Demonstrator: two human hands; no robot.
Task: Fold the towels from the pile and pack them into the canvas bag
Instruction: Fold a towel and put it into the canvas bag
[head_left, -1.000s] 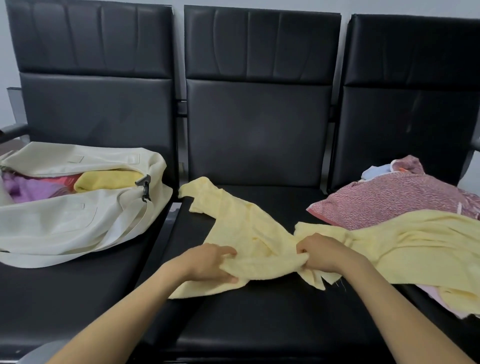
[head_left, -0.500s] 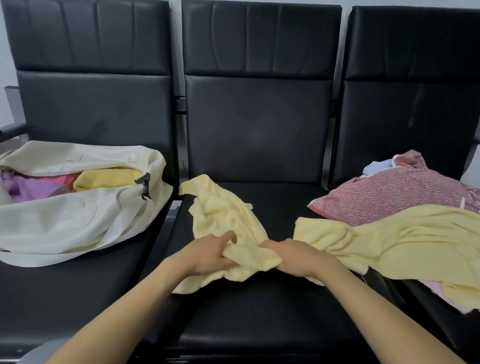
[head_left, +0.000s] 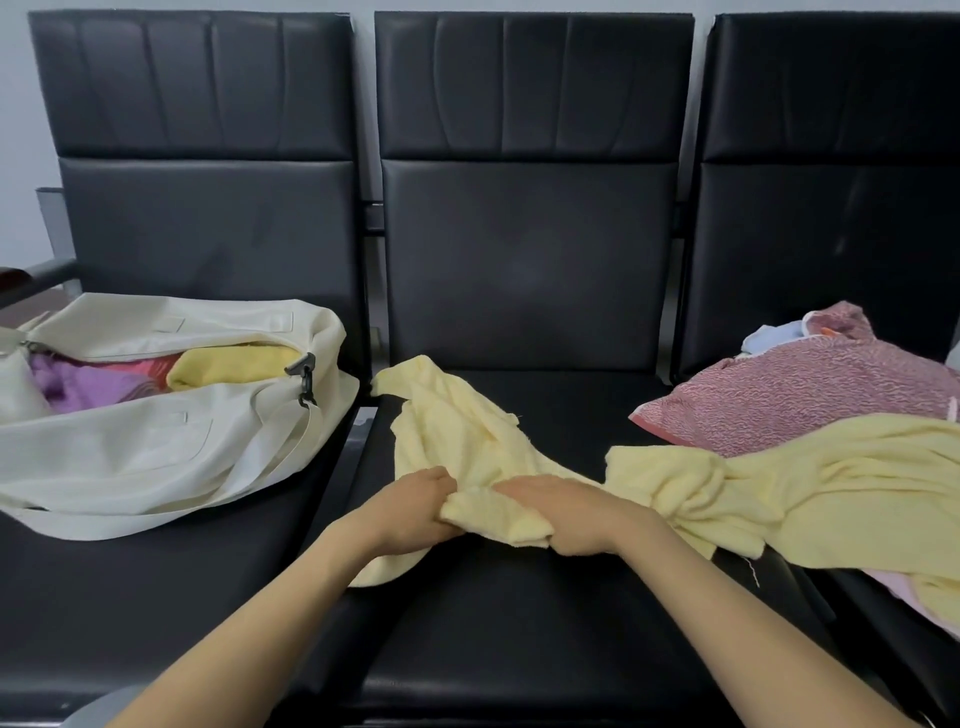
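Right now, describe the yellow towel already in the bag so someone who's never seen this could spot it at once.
On the leftmost black seat lies the open cream canvas bag. In its opening, at the end by the black clip, sits the folded yellow towel. It is a deeper mustard than the pale yellow towel held on the middle seat, and neatly folded beside purple cloth.

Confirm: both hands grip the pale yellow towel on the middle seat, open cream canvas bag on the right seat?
No: head view shows the open cream canvas bag on the left black seat, not the right. The left hand and right hand do grip the pale yellow towel on the middle seat.
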